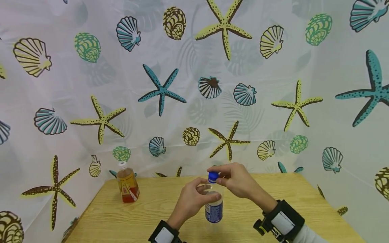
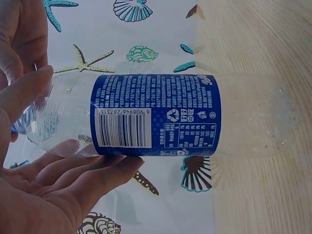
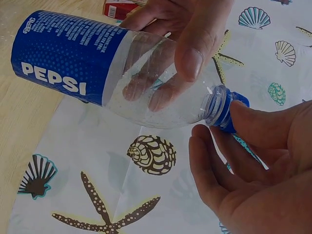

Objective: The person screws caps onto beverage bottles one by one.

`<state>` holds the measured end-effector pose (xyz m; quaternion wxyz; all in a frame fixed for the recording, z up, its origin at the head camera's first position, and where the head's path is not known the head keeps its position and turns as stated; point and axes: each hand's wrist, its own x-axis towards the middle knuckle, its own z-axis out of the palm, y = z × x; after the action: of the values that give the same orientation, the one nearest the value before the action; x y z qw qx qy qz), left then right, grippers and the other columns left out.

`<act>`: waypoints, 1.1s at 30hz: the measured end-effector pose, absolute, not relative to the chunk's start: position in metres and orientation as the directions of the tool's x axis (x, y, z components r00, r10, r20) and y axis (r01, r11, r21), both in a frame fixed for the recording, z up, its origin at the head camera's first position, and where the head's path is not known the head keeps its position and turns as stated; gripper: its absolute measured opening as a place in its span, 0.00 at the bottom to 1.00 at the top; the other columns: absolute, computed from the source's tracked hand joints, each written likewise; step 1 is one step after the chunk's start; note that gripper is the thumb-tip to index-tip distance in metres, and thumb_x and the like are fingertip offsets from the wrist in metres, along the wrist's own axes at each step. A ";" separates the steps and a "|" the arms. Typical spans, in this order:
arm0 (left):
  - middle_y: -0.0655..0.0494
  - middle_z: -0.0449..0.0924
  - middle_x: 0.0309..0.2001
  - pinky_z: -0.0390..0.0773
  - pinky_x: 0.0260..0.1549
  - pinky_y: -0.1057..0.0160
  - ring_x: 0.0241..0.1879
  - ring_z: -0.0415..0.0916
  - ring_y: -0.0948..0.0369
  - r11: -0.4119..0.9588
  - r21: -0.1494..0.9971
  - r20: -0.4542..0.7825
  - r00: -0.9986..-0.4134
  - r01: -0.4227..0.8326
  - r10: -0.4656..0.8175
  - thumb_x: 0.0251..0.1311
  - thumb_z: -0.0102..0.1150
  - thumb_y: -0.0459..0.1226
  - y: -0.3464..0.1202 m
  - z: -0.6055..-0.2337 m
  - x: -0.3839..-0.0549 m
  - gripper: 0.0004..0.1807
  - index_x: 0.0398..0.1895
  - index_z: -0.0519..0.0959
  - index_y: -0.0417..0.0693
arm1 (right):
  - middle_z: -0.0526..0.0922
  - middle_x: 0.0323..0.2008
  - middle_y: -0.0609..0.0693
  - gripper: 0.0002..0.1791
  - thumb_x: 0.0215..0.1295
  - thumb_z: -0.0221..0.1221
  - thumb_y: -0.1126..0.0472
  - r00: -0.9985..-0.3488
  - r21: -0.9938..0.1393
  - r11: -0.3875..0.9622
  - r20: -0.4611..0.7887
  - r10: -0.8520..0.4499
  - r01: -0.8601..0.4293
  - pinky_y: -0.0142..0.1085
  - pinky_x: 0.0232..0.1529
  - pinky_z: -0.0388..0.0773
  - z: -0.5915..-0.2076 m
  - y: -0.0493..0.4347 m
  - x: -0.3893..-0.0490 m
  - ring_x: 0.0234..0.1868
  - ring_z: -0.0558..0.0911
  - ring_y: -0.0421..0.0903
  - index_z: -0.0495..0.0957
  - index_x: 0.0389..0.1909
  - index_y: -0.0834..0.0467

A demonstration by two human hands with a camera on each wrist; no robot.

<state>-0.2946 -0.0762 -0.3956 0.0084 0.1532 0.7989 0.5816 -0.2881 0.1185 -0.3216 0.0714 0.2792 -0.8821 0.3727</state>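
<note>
A clear plastic Pepsi bottle (image 1: 214, 213) with a blue label stands upright in the head view, its base close over the wooden table. My left hand (image 1: 192, 199) grips the bottle's upper body, thumb on one side and fingers round the other. At the neck, my right hand (image 1: 236, 179) pinches the blue cap (image 1: 213, 176) between thumb and fingers. The right wrist view shows the cap (image 3: 234, 108) on the threaded neck, with some thread visible beneath it. No liquid shows inside the bottle (image 2: 248, 117) in the left wrist view.
At the table's back left stands another bottle (image 1: 128, 185) with a white cap, an orange-yellow label and reddish-amber contents. The wooden table (image 1: 158, 202) meets a white sheet (image 1: 182, 111) printed with shells and starfish at the back and sides.
</note>
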 end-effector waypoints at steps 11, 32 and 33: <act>0.42 0.82 0.59 0.83 0.51 0.41 0.61 0.80 0.43 0.261 0.935 0.172 -0.950 0.240 0.259 0.50 0.79 0.51 -0.076 -0.396 -0.294 0.32 0.56 0.79 0.49 | 0.88 0.43 0.52 0.20 0.66 0.61 0.70 -0.843 -0.605 0.589 0.344 -0.413 -0.536 0.33 0.32 0.80 -0.320 0.115 -0.284 0.37 0.84 0.42 0.84 0.57 0.54; 0.43 0.77 0.66 0.84 0.49 0.43 0.62 0.79 0.44 0.265 0.935 0.173 -0.954 0.237 0.244 0.47 0.78 0.56 -0.075 -0.399 -0.296 0.30 0.52 0.82 0.55 | 0.83 0.29 0.42 0.13 0.58 0.74 0.55 -0.846 -0.590 0.627 0.478 -0.237 -0.509 0.33 0.34 0.77 -0.332 0.103 -0.283 0.31 0.79 0.37 0.82 0.39 0.54; 0.44 0.76 0.67 0.84 0.49 0.43 0.62 0.79 0.44 0.269 0.934 0.173 -0.955 0.237 0.242 0.47 0.78 0.57 -0.075 -0.399 -0.296 0.30 0.51 0.82 0.55 | 0.83 0.30 0.43 0.14 0.58 0.74 0.54 -0.853 -0.602 0.625 0.470 -0.225 -0.497 0.34 0.34 0.77 -0.333 0.102 -0.283 0.32 0.79 0.38 0.81 0.38 0.54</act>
<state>-0.2964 -0.0751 -0.3988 0.0019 0.1502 0.7965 0.5857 -0.2827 0.1024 -0.3328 0.1779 0.2041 -0.8837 0.3818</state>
